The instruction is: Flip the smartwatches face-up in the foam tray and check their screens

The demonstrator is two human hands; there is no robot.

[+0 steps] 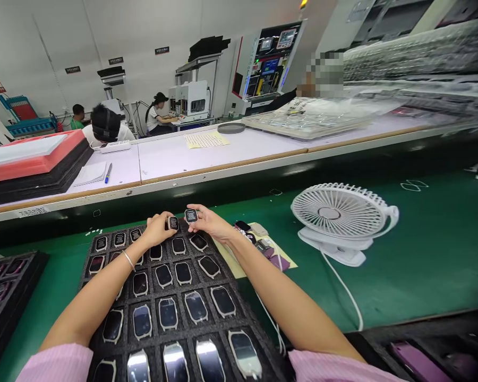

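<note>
At the far edge of the black foam tray (245, 313), my left hand (156, 232) pinches a smartwatch case (173, 223) with a lit screen showing white text. Just to its right, my right hand (210, 223) grips a second smartwatch case (191, 215) between thumb and fingers, raised slightly, also lit with text. Rows of similar strapless watches with pale frames fill the tray's slots below my arms. Most show dark screens, while a few at the far left, such as one watch (101, 243), are lit.
Right of the tray lies a yellow sheet (290, 262) with small items and a white cable. A white fan (338, 212) stands on the green table (422, 254). Another foam tray (32, 270) sits at left. Beyond runs a raised shelf (163, 162); several people work behind it.
</note>
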